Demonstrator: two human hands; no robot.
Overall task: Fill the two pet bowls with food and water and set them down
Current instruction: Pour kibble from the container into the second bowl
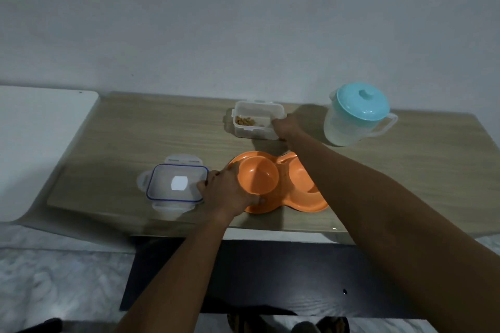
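Observation:
An orange double pet bowl (295,199) lies on the wooden table (140,138); both of its cups look empty. My left hand (230,192) grips the bowl's left rim. Farther back stands an open clear food container (253,121) with brown kibble in its left end. My right hand (286,126) holds that container at its right end. A clear pitcher (349,121) with a turquoise lid stands upright at the back right, apart from both hands.
The container's clear lid (176,184) with a blue seal lies flat left of the pet bowl, touching my left fingers. A white surface (35,143) adjoins the table's left end. A dark panel (257,278) sits below the table's front edge.

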